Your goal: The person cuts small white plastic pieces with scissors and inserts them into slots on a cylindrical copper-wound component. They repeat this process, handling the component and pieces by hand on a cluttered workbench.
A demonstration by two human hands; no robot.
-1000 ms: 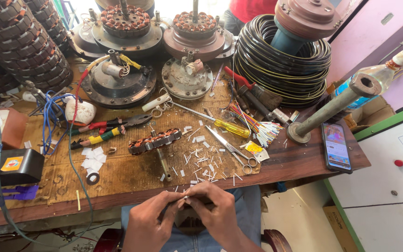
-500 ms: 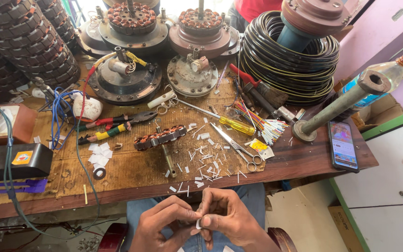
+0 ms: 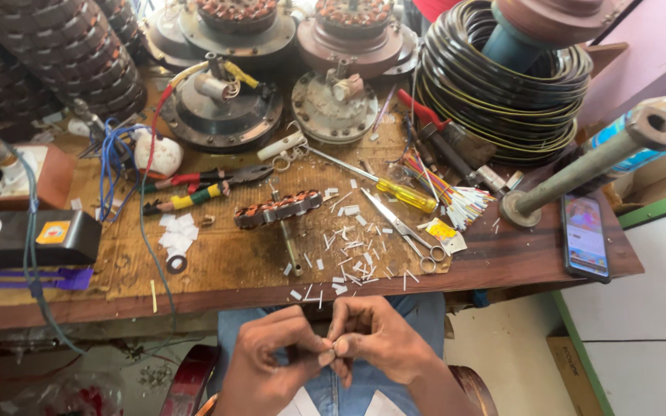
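Observation:
My left hand (image 3: 271,360) and my right hand (image 3: 379,339) meet over my lap, just below the wooden bench's front edge (image 3: 194,296). Their fingertips pinch a small pale strip of paper (image 3: 328,353) between them. On the bench above lies a copper-wound stator (image 3: 277,209) on a shaft, surrounded by several white paper slips (image 3: 348,246). Scissors (image 3: 402,231) lie to its right, and a yellow-handled screwdriver (image 3: 395,192) rests beyond them.
Motor housings (image 3: 221,108) and a large coil of black cable (image 3: 502,85) stand at the back. Pliers (image 3: 202,185) lie left of the stator, a black box (image 3: 28,239) at far left. A phone (image 3: 584,235) and a metal pipe stand (image 3: 580,169) sit at right.
My hands have stayed low over my lap and closed in fingertip to fingertip on the small strip. The view has shifted slightly, and nothing on the bench has moved.

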